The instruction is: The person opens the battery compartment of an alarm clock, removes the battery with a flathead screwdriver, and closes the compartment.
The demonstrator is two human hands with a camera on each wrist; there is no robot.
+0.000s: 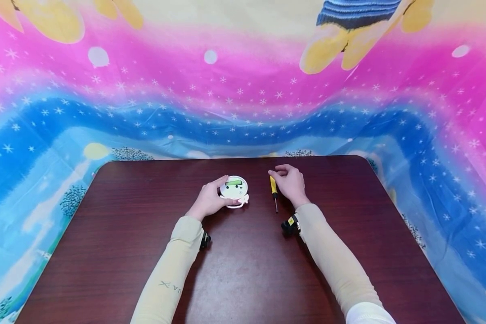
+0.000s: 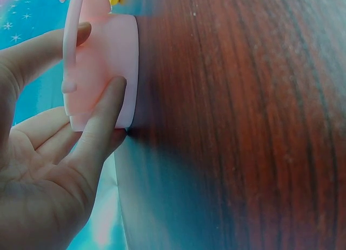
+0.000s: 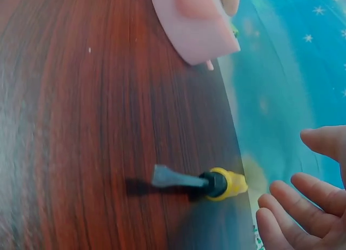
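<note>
In the head view my left hand (image 1: 210, 198) holds a round, pale device (image 1: 233, 191), with a green piece (image 1: 233, 182) in a slot on its upper face and a white loop-shaped handle (image 1: 240, 204) along its near edge. The left wrist view shows the fingers of my left hand (image 2: 59, 174) spread about the pinkish-white side of the device (image 2: 116, 50), low at the tabletop. On the table to its right lies a flat-tipped screwdriver (image 1: 273, 191) with a yellow and black handle. My right hand (image 1: 290, 183) is beside that handle, fingers loosely bent and apart from it in the right wrist view (image 3: 313, 201).
A dark reddish-brown wooden table (image 1: 243, 270) with rounded far corners carries everything. Behind and at both sides hangs a colourful printed cloth (image 1: 243, 103). Black wrist cameras sit on both forearms, the right one (image 1: 290, 225) close over the table.
</note>
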